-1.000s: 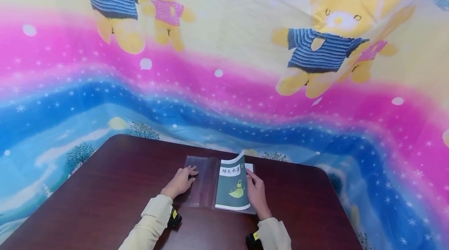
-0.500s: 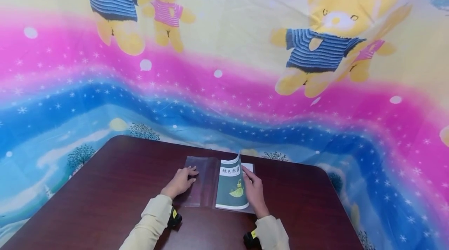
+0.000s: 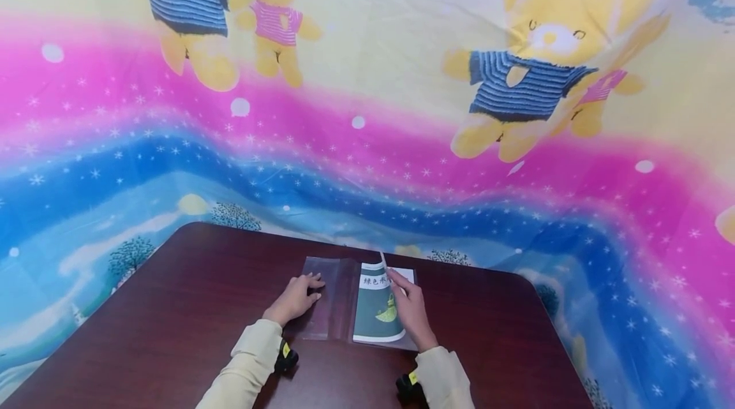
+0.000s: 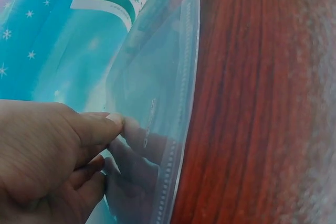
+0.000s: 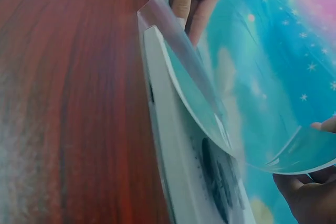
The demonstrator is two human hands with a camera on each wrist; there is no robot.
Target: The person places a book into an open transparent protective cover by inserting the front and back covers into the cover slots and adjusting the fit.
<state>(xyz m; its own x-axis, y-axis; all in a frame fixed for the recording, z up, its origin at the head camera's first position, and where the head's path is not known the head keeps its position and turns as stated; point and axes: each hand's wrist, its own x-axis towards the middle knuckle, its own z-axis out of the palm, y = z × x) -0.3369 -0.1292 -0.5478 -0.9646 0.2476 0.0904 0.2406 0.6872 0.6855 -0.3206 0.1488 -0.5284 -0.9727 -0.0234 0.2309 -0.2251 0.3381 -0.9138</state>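
A green book (image 3: 376, 313) with a white title band lies on a clear plastic cover (image 3: 327, 304) on the dark wooden table (image 3: 172, 307). My left hand (image 3: 295, 297) rests flat on the plastic's left flap. In the left wrist view, the fingers of my left hand (image 4: 52, 161) show through the clear plastic cover (image 4: 157, 93). My right hand (image 3: 404, 307) pinches the outer edge of the book's front cover (image 3: 383, 263) and holds it raised, nearly on edge. In the right wrist view the front cover (image 5: 194, 93) curves up from the white pages (image 5: 168, 150) to my right hand (image 5: 310, 195).
A bright printed cloth (image 3: 367, 109) with bears and stars hangs behind the table and runs round its far edge. Bare wood (image 3: 488, 332) lies to the right of the book and along the near edge.
My right hand has lifted the front cover higher and swung it leftward, so it now stands nearly upright. The left hand has stayed on the plastic.
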